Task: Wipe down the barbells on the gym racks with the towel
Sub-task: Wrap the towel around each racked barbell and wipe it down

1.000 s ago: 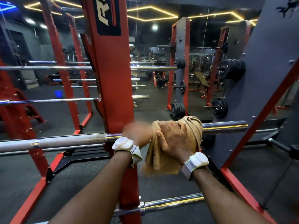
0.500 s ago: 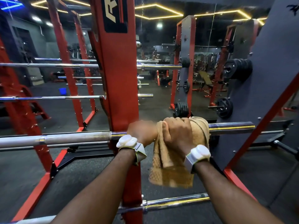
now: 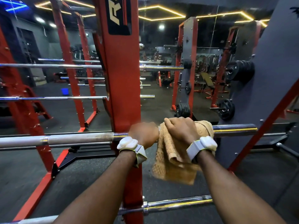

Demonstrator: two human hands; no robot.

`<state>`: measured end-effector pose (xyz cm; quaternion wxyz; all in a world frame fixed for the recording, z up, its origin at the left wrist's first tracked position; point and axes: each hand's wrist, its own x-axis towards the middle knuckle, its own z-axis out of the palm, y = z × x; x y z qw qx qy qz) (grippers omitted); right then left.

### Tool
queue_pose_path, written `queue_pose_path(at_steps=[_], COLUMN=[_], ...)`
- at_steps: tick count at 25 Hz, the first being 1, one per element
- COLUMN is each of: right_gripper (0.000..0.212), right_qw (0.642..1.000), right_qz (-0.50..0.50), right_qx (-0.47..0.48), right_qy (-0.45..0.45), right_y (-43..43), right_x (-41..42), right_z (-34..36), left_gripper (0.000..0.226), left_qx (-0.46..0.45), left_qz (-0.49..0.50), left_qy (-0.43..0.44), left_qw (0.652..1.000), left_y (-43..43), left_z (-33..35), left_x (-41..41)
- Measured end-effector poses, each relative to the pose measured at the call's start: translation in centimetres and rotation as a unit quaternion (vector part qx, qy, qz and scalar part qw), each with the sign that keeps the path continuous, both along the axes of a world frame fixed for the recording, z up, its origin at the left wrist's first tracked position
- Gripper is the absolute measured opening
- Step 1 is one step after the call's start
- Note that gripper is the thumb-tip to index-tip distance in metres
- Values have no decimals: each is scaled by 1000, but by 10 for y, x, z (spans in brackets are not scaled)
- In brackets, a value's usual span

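Note:
A steel barbell (image 3: 77,139) lies across the red rack upright (image 3: 126,94) at waist height. My left hand (image 3: 143,134) grips the bar just right of the upright; it is motion-blurred. A tan towel (image 3: 173,165) is draped over the bar's sleeve (image 3: 234,129), its loose end hanging below. My right hand (image 3: 182,129) grips the towel around the sleeve, right beside my left hand. Both wrists wear white bands.
Another barbell (image 3: 178,203) rests lower on the same rack. More bars (image 3: 48,66) sit higher and further back on red racks. A grey slanted panel (image 3: 271,78) with black weight plates (image 3: 239,72) stands at right. A blue bucket (image 3: 64,91) sits on the dark floor.
My right hand and the towel have slid a little to the right along the sleeve, and the towel's hanging end has swung. My left hand keeps its grip on the bar.

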<state>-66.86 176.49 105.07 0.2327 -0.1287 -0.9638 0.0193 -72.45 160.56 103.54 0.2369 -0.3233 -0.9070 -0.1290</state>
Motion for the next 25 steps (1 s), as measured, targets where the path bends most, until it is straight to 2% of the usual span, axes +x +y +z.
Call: queue_pose_path(at_steps=[4,6,8,10,12,14,15,18,20,22,25], right_gripper=[34,42,44,39,51,54,51,32,33,36,49], right_qw=[976,968,972,981,997,1000,999,982,974,978,999], right_qz=[74,106,98,43,-4,-16,-4,54,91,105,27], right_qx=[91,115,110,107,51,24,31,90,115,125,46], right_qy=[184,195,184,155,66,4,16,160,174,129,3], right_y=[-17,2,21,23,13,4,-2,-13,-3,12,8], right_x=[23,37,42,35,16,-1,-1,20,34,35,11], right_z=[-40,-56,-57,-39,-11,2,-1,-34,-49,-35,1], left_gripper=[32,31,30,31,31,30,30,31,30,29,29], left_qx=[-20,-16,-12,-11,-11,-11,-11,-15,-14,-20,-27], left_qz=[10,7,6,6,3,9,11,13,9,8,13], left_qy=[-6,0,12,10,0,-10,-14,-13,-5,-5,-23], left_qw=[1000,1000,1000,1000,1000,1000,1000,1000,1000,1000,999], left_y=[3,2,0,-1,0,2,2,3,1,1,2], left_z=[1,-1,-2,-1,-1,2,2,2,1,1,4], left_x=[-3,-2,-1,-1,-1,0,-1,-3,-3,-1,-3])
